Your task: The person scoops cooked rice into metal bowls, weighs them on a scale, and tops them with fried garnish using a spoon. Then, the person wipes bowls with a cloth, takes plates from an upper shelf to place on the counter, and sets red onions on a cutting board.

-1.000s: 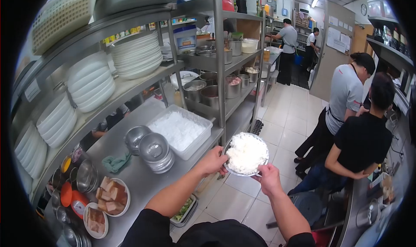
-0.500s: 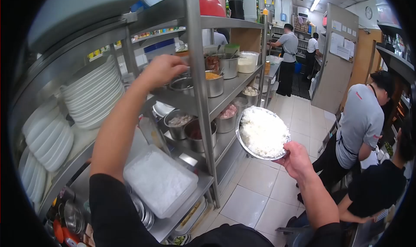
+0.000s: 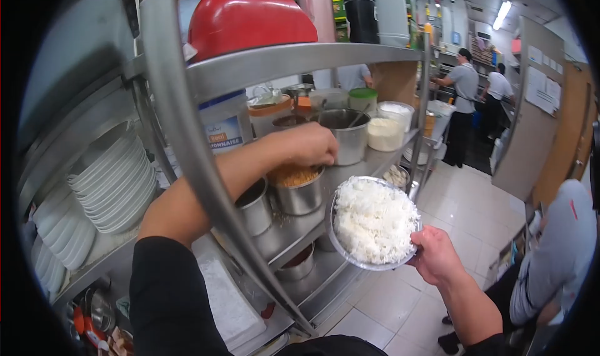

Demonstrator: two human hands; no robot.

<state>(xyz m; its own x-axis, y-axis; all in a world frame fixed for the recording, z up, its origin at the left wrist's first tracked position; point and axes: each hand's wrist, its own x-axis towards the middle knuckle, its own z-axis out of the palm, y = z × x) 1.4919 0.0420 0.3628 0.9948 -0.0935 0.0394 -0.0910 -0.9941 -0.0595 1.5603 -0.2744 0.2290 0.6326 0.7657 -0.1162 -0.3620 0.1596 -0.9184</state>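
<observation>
My right hand point(image 3: 432, 254) grips the rim of a round metal bowl point(image 3: 335, 246) heaped with white cooked rice point(image 3: 375, 221), held out in front of the shelf. My left hand point(image 3: 315, 145) reaches past the shelf post, over the rim of a steel pot of orange crumbly food point(image 3: 294, 178). Its fingers are curled closed; what they hold, if anything, is hidden. Just behind that hand stands a larger steel pot point(image 3: 347, 140) with utensil handles leaning in it. Another steel pot point(image 3: 255, 209) sits beside the orange food, under my left forearm.
A metal shelf post point(image 3: 194, 150) stands close to my left arm. Stacked white plates point(image 3: 119, 190) are at left, and a white-filled tub point(image 3: 228, 306) sits below. Tubs, including a cream-coloured one point(image 3: 385, 135), line the shelf. A co-worker point(image 3: 556, 256) stands at right.
My left hand has moved forward and right, from near the post to the pot of orange food. The view has come closer to the shelf. My right hand still holds the bowl of rice.
</observation>
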